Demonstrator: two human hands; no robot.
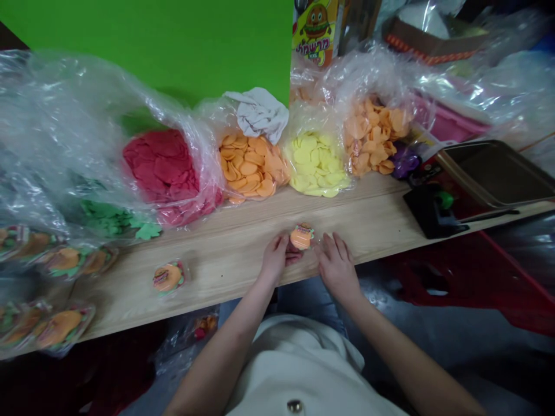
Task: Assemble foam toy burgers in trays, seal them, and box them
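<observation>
While the left hand (pixel 276 254) pinches a small, orange burger-shaped piece (pixel 302 236) at the pale wooden table (pixel 229 242), the right hand (pixel 337 267) sits just beside it, fingers parted; I'd judge it's being positioned, calling next for steady fingertips.

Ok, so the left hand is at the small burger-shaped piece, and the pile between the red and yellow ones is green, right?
Not quite: in the head view, the pile between the red pile and the yellow pile is the orange pile. The left hand is indeed at the burger-shaped piece.
</observation>
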